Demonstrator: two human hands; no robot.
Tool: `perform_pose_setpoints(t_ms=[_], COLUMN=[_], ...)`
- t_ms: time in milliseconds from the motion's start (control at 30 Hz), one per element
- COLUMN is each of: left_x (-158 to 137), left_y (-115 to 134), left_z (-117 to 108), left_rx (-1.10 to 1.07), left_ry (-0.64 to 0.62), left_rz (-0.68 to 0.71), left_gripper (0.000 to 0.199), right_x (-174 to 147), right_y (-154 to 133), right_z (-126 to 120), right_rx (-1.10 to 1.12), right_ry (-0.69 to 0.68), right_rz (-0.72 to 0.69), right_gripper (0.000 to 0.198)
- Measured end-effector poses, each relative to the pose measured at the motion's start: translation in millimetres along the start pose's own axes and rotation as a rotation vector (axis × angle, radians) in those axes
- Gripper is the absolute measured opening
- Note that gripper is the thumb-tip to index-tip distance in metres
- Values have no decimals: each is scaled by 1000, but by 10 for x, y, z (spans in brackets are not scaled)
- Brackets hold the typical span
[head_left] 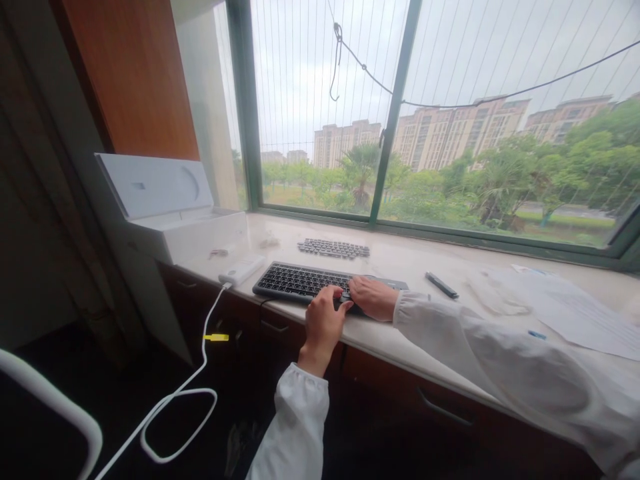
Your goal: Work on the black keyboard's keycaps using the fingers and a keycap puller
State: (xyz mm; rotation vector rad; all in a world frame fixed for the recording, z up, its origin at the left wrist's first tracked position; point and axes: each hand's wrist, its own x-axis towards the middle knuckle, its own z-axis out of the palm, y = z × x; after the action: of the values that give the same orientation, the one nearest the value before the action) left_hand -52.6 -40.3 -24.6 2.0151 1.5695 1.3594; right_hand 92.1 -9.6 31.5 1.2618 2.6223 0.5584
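A dark grey keyboard lies near the front edge of the desk; small black squares cover its top. Over its right part, my left hand reaches up from below, thumb and index finger closed around a small dark piece that I cannot make out. Beside it, almost touching those fingertips, my right hand rests across the keyboard with its fingers bent and together; whatever they grip is hidden. Behind the keyboard, loose grey keycaps lie in rows, laid out like a keyboard.
An open white box stands at the left end of the desk. Near it lies a white power strip with a cable hanging down. A dark slim tool lies to the right, by papers and a crumpled plastic bag. A window is behind.
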Motion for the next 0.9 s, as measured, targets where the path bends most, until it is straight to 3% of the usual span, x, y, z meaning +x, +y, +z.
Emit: perform_pose_setpoints(t_ms=[200,333,467,667,900], left_x=[-12,-22,-22,-30,-45], left_y=[-6,-10,-15,-1,32], left_z=[-13,-19,-4,20,8], left_rx=[-28,-51,-50,-30,10], left_ry=[-4,49,106,98,79], left_rz=[9,50,60,23,8], left_gripper=[28,23,20,28,30], right_x=[10,34,64,137,303], right_y=[114,220,282,278,323], right_z=[-129,-165,-132,-126,-217], right_rx=[234,365,367,280,287], right_ry=[1,80,87,95,-54], right_rz=[27,-157,-261,-248,-312], right_gripper=[23,31,27,18,23])
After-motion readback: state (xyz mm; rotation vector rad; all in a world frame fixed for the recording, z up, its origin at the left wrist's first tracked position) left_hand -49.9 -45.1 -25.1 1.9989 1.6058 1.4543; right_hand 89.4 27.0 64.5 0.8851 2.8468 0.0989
